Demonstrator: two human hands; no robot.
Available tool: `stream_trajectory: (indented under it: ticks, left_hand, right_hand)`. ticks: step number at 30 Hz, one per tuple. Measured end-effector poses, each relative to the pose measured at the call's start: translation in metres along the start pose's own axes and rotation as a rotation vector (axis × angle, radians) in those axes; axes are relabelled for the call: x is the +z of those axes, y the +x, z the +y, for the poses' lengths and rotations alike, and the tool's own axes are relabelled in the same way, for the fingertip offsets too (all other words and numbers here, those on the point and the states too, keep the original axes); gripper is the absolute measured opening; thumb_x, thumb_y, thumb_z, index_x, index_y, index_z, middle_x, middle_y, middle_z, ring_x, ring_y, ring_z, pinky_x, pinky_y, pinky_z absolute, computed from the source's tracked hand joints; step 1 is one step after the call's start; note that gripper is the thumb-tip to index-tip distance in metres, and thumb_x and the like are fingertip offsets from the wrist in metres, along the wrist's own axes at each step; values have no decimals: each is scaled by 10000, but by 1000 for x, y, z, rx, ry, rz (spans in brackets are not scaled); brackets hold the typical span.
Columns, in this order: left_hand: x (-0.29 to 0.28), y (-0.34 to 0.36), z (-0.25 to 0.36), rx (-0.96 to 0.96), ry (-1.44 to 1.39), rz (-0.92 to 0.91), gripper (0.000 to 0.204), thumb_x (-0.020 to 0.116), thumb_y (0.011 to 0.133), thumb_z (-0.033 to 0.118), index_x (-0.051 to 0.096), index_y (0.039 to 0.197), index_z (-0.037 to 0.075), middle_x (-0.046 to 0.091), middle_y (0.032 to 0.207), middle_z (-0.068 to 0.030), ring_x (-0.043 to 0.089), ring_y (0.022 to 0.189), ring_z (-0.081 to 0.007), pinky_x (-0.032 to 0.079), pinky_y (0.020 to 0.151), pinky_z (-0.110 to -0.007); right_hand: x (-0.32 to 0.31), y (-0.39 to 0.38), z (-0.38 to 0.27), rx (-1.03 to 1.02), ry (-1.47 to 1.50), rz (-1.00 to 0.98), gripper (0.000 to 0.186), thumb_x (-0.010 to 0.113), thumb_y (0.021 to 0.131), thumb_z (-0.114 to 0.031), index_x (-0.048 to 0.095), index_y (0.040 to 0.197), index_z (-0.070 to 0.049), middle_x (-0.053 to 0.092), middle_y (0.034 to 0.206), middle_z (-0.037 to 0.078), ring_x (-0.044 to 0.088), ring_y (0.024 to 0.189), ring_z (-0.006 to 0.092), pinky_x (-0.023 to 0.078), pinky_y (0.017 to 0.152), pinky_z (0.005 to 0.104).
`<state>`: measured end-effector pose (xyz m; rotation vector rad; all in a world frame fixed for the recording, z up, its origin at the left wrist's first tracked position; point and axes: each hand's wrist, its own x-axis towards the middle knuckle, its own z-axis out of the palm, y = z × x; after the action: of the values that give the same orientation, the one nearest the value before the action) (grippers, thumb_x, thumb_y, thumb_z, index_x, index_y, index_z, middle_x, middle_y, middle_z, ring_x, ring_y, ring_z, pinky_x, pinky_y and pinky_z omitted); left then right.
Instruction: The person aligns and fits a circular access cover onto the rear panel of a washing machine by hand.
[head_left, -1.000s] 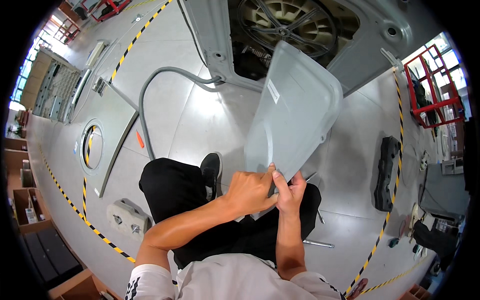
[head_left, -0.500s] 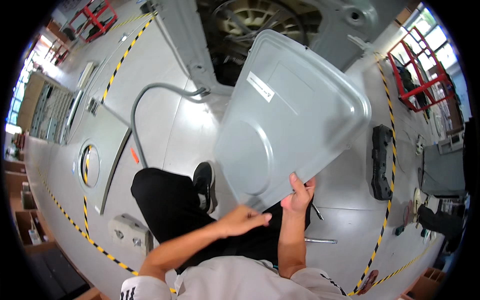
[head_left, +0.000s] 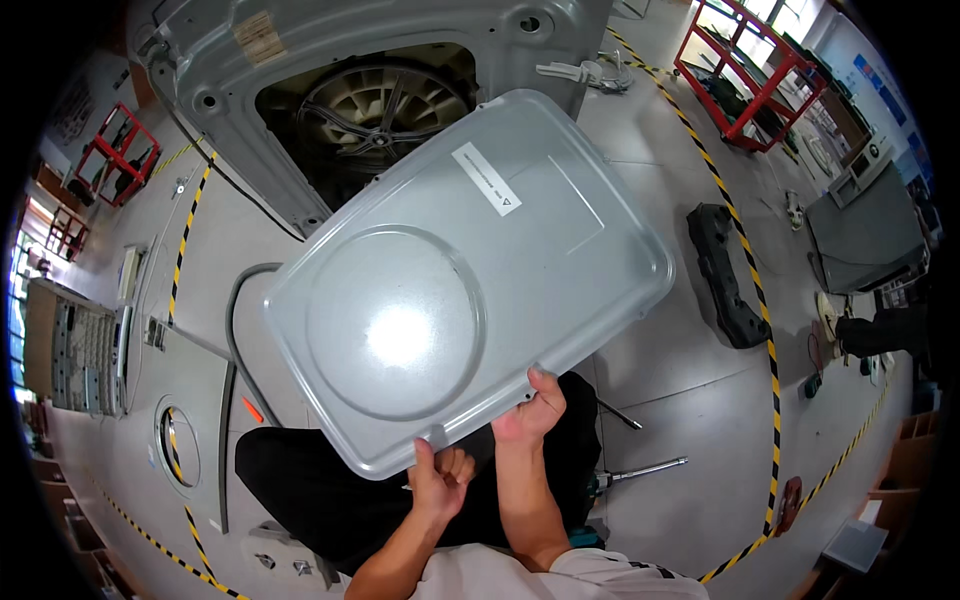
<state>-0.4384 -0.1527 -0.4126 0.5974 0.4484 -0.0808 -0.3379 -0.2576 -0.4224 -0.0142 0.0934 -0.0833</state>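
Both hands hold a large grey metal panel (head_left: 395, 330), which has rounded corners, a raised circle and a white label. My left hand (head_left: 440, 478) grips its near edge with the thumb on top. My right hand (head_left: 525, 408) is closed on the same edge, farther right. Beyond the panel stands a grey appliance housing (head_left: 228, 125) with a rectangular opening, where a pulley wheel (head_left: 382, 120) shows. The panel hides part of that opening.
A grey front plate with a round hole (head_left: 205, 375) and a grey hose (head_left: 240, 300) lie left. Right are a black block (head_left: 722, 275) and a red cart (head_left: 730, 95). A ratchet (head_left: 640, 472) lies by my right knee. Someone's dark-clad leg (head_left: 878, 337) shows at far right.
The panel has swung from a slanted position to a wide one across my lap, moving leftward. My left hand let go briefly and now grips its edge again. The view has shifted.
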Motion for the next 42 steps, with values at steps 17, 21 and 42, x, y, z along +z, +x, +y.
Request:
stream_trajectory:
  ticks: [17, 21, 42]
  left_hand:
    - [-25, 5, 86, 706, 751, 139, 73, 553, 878, 90, 581, 881, 22, 545, 772, -3, 504, 675, -112, 418, 606, -271]
    - [-28, 25, 103, 882, 998, 53, 124, 518, 889, 88, 571, 911, -22, 560, 788, -43, 517, 703, -155, 425, 627, -298]
    - [-59, 136, 204, 901, 1150, -319, 164, 514, 848, 61, 593, 936, -53, 623, 853, -147, 584, 740, -299, 461, 701, -373]
  right_hand:
    - [-77, -48, 31, 464, 206, 133, 497, 423, 790, 61, 401, 1286, 36, 460, 1305, 162, 403, 1235, 307, 264, 1073, 461]
    - [-90, -41, 50, 488, 80, 290, 447, 491, 824, 13, 434, 1266, -18, 463, 1306, 107, 402, 1232, 257, 290, 1056, 438]
    - [-69, -13, 155, 543, -165, 760, 533, 546, 826, -542, 502, 1133, -108, 582, 1038, 16, 590, 904, 191, 523, 718, 311]
